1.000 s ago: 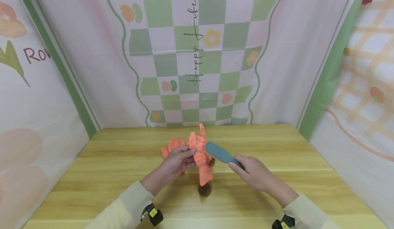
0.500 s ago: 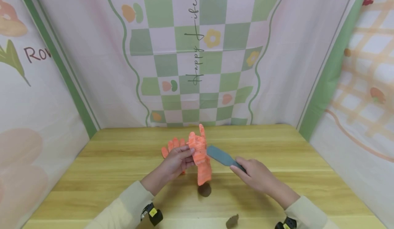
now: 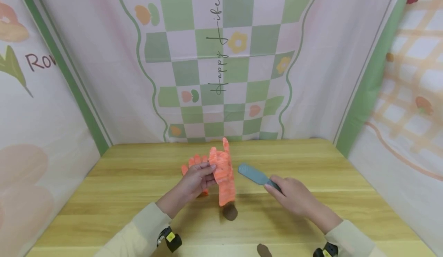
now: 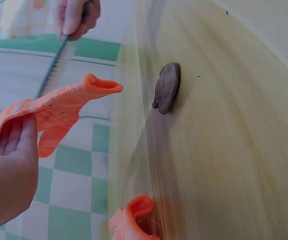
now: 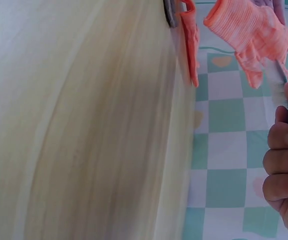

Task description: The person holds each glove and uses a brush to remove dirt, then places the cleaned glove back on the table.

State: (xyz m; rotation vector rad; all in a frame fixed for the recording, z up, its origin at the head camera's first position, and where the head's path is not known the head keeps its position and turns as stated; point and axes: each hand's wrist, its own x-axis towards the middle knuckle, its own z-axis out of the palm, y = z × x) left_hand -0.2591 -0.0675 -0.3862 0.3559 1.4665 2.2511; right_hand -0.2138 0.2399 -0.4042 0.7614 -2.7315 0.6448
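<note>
Wood-grain tabletop (image 3: 304, 159), green-checked backdrop (image 3: 238, 68), orange-plaid curtain (image 3: 412, 88) at right

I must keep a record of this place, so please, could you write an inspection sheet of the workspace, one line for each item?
Surface: wood-grain tabletop, a few dark specks.
Job's things: raised orange knitted glove; second orange glove behind it; blue-grey brush.
Clutter: round dark brown lump on the tabletop; another brown piece at the head view's bottom edge.
Left hand: holds the raised glove.
Right hand: grips the brush handle.
Cables: nothing seen.
Surroundings: printed cloth, green checks, "Happy Life".
</note>
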